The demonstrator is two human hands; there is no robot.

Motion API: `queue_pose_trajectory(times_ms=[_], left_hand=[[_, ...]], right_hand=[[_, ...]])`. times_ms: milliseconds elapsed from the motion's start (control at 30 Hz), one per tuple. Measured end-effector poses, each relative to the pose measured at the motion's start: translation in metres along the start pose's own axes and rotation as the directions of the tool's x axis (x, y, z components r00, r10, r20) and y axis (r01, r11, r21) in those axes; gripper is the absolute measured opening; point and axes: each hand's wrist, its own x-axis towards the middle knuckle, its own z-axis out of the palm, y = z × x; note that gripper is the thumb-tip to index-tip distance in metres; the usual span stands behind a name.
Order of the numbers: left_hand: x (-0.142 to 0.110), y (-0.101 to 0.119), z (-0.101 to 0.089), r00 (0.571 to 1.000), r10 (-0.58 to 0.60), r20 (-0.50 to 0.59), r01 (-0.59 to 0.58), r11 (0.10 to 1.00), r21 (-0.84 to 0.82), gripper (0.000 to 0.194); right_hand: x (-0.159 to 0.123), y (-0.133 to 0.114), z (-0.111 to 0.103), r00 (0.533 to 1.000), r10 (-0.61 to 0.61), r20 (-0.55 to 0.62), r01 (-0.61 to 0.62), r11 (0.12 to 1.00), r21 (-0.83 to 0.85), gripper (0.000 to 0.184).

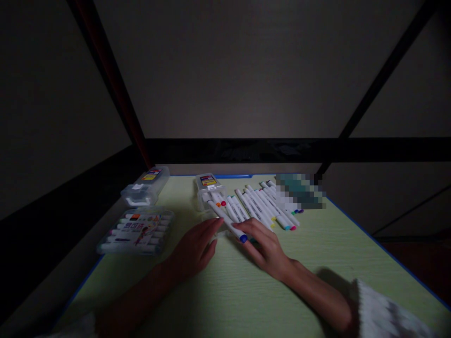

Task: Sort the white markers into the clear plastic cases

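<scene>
Seen from the held marker, a clear box (148,185) with a yellow, blue and red label sat at ten o'clock on the green table (225,295); its contents were too dim to tell. At nine o'clock a flat case (136,232) lay with a row of white markers inside, seen through its printed clear front, which had an orange patch and a small figure.

The left hand (197,244) was at eight o'clock, its fingers close together and its thumb apart below them. Its fingertips were at the marker's left side; whether they touched it could not be told.

At eleven o'clock stood a second clear box (207,184), labelled like the first, with white markers in its near end, their tips orange and pinkish red. A clear plastic part showed at that end, partly behind the marker.

The marker (227,220) slanted from the box's near end toward five o'clock, above the table. It was white, thick and straight, with a dark blue near end. The right hand (266,249), at four o'clock, pinched it near that end between thumb and fingers.

From one to three o'clock, loose markers (259,206) lay side by side, white with teal, yellow, pink, green, blue and purple ends. A pixelated greenish thing (301,190) was at two o'clock, beyond them.
</scene>
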Motion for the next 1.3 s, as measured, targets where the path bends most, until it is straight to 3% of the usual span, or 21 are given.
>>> queue_pose_trajectory(times_ms=[600, 933, 1300], left_hand=[[0.0018, 0.0003, 0.0005, 1.000, 0.007, 0.000, -0.007, 1.000, -0.011, 0.054], [0.0017, 0.0043, -0.0072, 0.983, 0.048, -0.179, -0.052, 0.999, -0.016, 0.043], [0.0034, 0.0023, -0.0023, 0.988, 0.123, -0.094, -0.121, 0.992, 0.020, 0.051]], right_hand=[[0.0008, -0.0034, -0.0001, 0.999, -0.038, -0.001, 0.038, 0.995, -0.095, 0.026], [-0.0010, -0.0035, -0.0005, 0.991, -0.104, -0.088, 0.089, 0.982, -0.168, 0.028], [0.0016, -0.0036, 0.0007, 0.994, -0.096, -0.049, 0.087, 0.983, -0.165, 0.022]])
